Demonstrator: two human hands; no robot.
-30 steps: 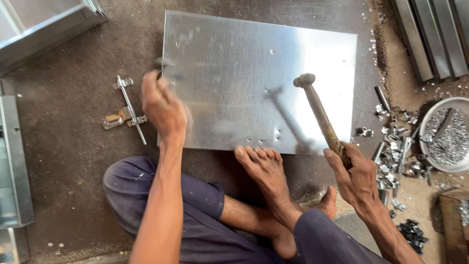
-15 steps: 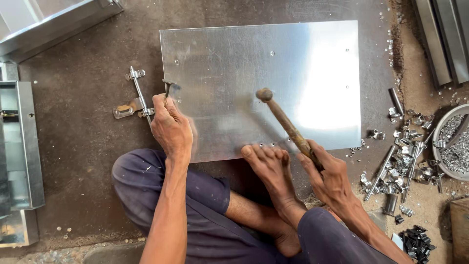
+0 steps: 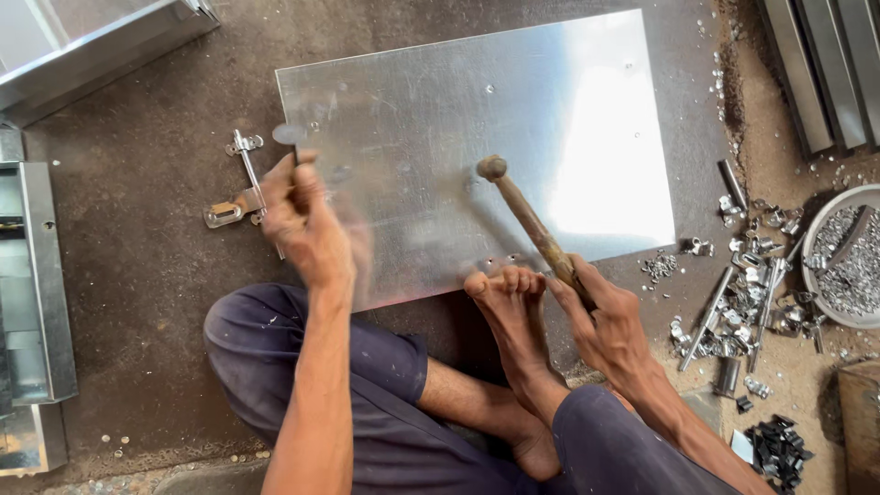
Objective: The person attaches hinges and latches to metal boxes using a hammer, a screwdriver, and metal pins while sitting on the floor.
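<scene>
Sitting on the floor, the person's right hand (image 3: 605, 321) fingers wrap the hammer (image 3: 527, 220) over the metal sheet (image 3: 550, 110), left hand (image 3: 307, 220) fingers pinching a punch (image 3: 291, 137) at its left edge.

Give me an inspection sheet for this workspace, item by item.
Surface: dark dirt floor, gritty.
Job's things: shiny metal sheet flat on floor, foot on its near edge; hammer raised over it; small punch-like tool at its left edge, blurred.
Clutter: latch bolt left of sheet; metal scraps and fittings at right; bowl of shavings.
Grippers: left hand holds the small tool; right hand grips hammer handle.
Cables: nothing seen.
Surroundings: metal boxes left, metal channels top right.
</scene>
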